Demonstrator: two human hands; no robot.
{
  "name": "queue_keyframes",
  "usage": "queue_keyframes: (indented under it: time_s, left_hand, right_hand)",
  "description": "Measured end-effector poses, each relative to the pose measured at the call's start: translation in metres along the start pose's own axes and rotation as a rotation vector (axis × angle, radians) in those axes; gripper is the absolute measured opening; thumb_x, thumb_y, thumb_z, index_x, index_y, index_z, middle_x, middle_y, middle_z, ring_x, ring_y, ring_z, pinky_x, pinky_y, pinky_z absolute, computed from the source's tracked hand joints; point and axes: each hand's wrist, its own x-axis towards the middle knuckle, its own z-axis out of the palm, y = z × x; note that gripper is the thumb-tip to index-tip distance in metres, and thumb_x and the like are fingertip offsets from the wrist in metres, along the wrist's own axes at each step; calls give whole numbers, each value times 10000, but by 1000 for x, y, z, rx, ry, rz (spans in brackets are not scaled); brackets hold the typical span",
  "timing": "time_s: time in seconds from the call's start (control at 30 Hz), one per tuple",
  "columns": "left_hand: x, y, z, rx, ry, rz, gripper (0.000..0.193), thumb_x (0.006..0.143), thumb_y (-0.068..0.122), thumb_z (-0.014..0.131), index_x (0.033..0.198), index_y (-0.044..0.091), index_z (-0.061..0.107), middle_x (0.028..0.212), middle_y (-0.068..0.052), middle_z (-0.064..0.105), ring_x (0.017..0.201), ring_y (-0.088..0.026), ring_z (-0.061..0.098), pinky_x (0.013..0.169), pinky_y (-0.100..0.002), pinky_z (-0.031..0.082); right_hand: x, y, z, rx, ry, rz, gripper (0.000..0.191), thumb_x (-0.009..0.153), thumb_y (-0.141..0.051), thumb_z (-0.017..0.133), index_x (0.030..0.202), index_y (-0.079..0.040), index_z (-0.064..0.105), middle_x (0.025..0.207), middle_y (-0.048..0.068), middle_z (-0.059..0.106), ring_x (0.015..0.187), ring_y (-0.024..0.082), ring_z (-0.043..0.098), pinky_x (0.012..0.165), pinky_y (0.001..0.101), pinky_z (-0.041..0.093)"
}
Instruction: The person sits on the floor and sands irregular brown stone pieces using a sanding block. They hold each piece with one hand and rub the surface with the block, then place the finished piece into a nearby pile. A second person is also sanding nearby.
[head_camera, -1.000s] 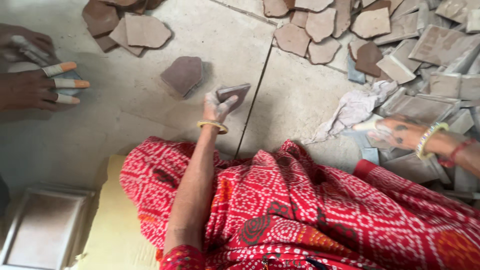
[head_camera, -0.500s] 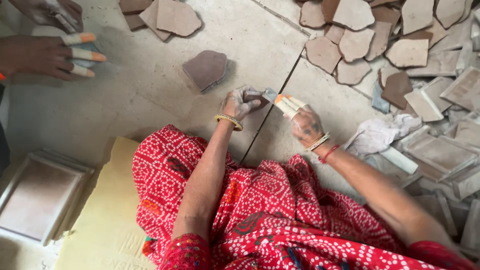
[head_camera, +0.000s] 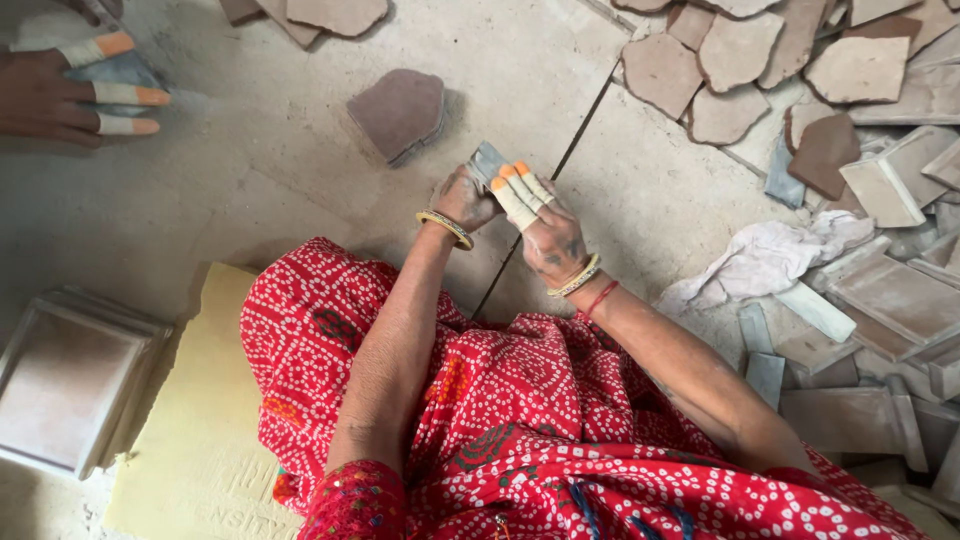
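Floor (head_camera: 300, 190): pale, dusty stone slabs, with a dark joint (head_camera: 560, 170) running slantwise under the hands.
Red cloth (head_camera: 560, 440): dotted red fabric over the person's lap, filling the lower middle of the view.
Foam pad (head_camera: 200, 430): yellowish, lying flat at lower left, partly under the red cloth.
Square trays (head_camera: 70, 380): a small stack at the far left edge, just beside the pad.
Tile heap (head_camera: 800, 80): broken brownish shards at upper right, with rectangular pieces (head_camera: 890, 300) piled below them.
White rag (head_camera: 770, 260): crumpled, between the right forearm and the heap.
Loose shard (head_camera: 400, 110): brown, five-sided, alone on the floor just above the hands.
Other person's hand (head_camera: 60, 95): upper left corner, fingertips taped, resting on a grey piece.
Right hand (head_camera: 545, 225): taped fingers (head_camera: 520, 195) folded over the small piece, gripping it from the right; bangle and red thread at the wrist.
Left hand (head_camera: 465, 200): closed on the same piece from the left; yellow bangle at the wrist.
Small piece (head_camera: 487, 163): grey, flat, held between both hands above the floor joint, only its upper corner showing.
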Motion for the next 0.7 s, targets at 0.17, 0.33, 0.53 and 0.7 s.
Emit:
queue_keyframes:
  time_s: [0.17, 0.33, 0.53, 0.7]
  left_hand:
    - [3, 0, -6, -165, -156, -145, 227, 755, 245, 852, 933, 118, 790, 810, -20, 788, 701, -164, 712, 718, -344, 577]
    - [5, -4, 2, -42, -123, -169, 210, 739, 214, 865, 853, 63, 774, 738, -39, 720, 673, -167, 650, 688, -360, 535]
    - [1, -25, 3, -251, 20, 93, 258, 794, 206, 852, 883, 17, 700, 813, -30, 696, 740, -141, 615, 696, -335, 537]
    - [5, -15, 2, -428, -150, -130, 203, 739, 181, 840, 923, 118, 784, 810, 18, 772, 715, -101, 674, 690, -299, 551]
  right_hand:
    - [-5, 15, -22, -110, 23, 33, 400, 1012, 24, 582, 1393, -84, 643, 1455, 138, 618, 1380, 307, 574, 1220, 476, 425]
    - [1, 0, -12, -63, 51, 15, 427, 990, 54, 525, 1399, -29, 617, 1456, 175, 591, 1391, 334, 554, 1217, 489, 423]
    - [15, -8, 1, -48, 12, -52, 452, 958, 63, 515, 1375, -54, 643, 1450, 139, 604, 1387, 314, 558, 1206, 479, 439]
    - [1, 10, -35, -148, -9, 1, 444, 973, 65, 519, 1397, -15, 628, 1467, 173, 594, 1393, 332, 553, 1208, 479, 438]
